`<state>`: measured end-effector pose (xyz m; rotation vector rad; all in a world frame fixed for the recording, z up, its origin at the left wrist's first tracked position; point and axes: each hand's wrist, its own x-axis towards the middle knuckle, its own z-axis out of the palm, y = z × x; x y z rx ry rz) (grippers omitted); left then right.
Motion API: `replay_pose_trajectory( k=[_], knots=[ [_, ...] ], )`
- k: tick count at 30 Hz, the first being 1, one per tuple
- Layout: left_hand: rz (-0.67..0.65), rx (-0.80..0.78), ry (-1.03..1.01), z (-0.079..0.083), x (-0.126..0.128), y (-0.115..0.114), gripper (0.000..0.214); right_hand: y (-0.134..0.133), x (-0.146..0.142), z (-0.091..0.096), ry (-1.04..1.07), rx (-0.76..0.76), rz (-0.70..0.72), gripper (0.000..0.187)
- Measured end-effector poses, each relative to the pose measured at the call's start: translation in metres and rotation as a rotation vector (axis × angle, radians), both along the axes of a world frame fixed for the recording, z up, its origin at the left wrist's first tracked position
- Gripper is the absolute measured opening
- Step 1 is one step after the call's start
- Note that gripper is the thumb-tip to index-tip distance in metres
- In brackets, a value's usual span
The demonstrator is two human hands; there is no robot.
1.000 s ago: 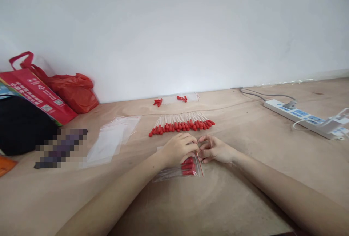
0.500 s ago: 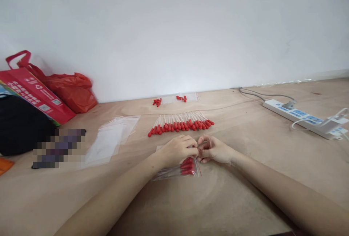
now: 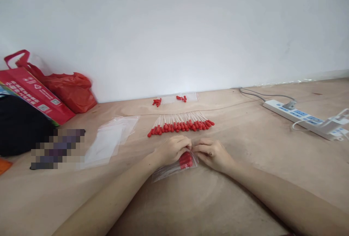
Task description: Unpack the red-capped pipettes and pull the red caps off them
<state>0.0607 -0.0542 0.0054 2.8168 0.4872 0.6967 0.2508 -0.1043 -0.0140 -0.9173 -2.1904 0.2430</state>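
Note:
A clear zip bag [image 3: 167,172] lies in front of me, with several red rubber bulbs [image 3: 186,160] of droppers showing through its right end. My left hand [image 3: 174,149] is closed on the bag's upper edge, fingers curled over it. At the bag's right end, by the zip, my right hand [image 3: 214,154] pinches the edge with thumb and fingertips. Both sets of fingertips nearly meet there. Just beyond my hands, a row of droppers [image 3: 180,125] with red bulbs and thin clear stems lies side by side, bulbs toward me.
Flat zip bags [image 3: 107,141] are stacked to the left. Near the wall, loose red bulbs [image 3: 157,102] lie by another clear bag [image 3: 193,98]. A power strip [image 3: 302,116] with plugs sits at right. Red bags [image 3: 69,90] and a black bag [image 3: 21,125] stand at left.
My right hand has come down and closed on the bag's right end. My left hand has shifted slightly left, and the bag now tilts up at the right.

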Motion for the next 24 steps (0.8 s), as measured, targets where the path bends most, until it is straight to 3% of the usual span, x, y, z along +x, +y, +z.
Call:
replay_pose_trajectory(
  k=[4, 9, 13, 20, 24],
  knots=[
    [-0.023, 0.097, 0.045, 0.0, -0.001, 0.0, 0.015, 0.003, 0.003, -0.001, -0.174, 0.228, -0.052, 0.024],
    [-0.037, 0.339, 0.104, 0.0, 0.0, 0.0, 0.028, 0.004, 0.004, 0.002, -0.312, 0.38, -0.033, 0.027],
    [-0.123, 0.459, 0.175, 0.003, 0.001, 0.0, 0.036, 0.005, 0.003, 0.004, -0.395, 0.448, 0.009, 0.025],
    [-0.166, 0.398, 0.228, 0.011, 0.001, 0.0, 0.035, 0.009, 0.005, 0.003, -0.456, 0.358, 0.132, 0.027],
    [-0.039, 0.212, 0.194, 0.016, -0.003, -0.002, 0.024, 0.009, 0.01, 0.009, -0.358, 0.155, 0.121, 0.016]
  ],
)
